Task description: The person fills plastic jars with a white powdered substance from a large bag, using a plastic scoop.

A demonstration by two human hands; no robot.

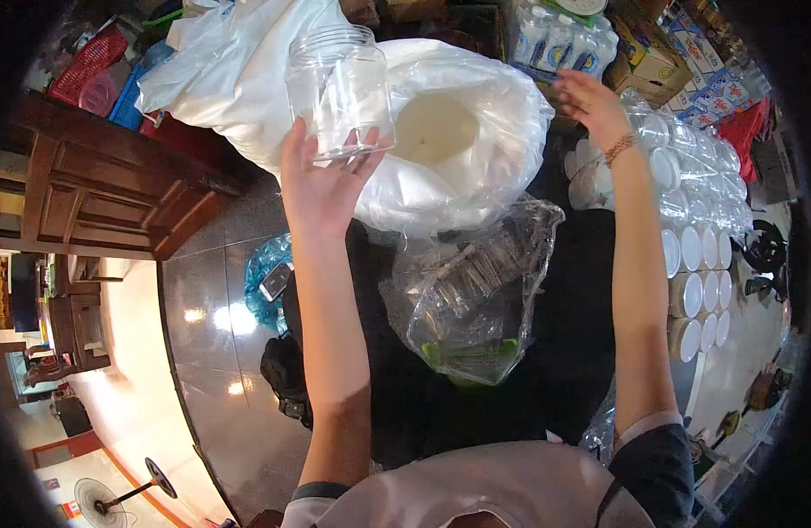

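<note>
A clear plastic jar (339, 92) with a threaded neck and no lid stands upright on my left hand (333, 180), whose fingers wrap round its base. Just behind and to the right of the jar is a large open plastic bag (511, 132) with a pale, round hollow (436, 128) inside; I cannot make out its contents. My right hand (592, 106) is raised on the far right of this bag, fingers apart and holding nothing. Below the bag, a clear plastic sack (476, 282) with clear pieces and something green in it lies over dark cloth.
Stacked jars with white lids (696, 282) line the right side. Shrink-wrapped bottles (564, 40) and cartons (705, 62) stand at the back. To the left are a wooden cabinet (98, 180), a blue bag (263, 273) with a phone-like object, and a fan (98, 502).
</note>
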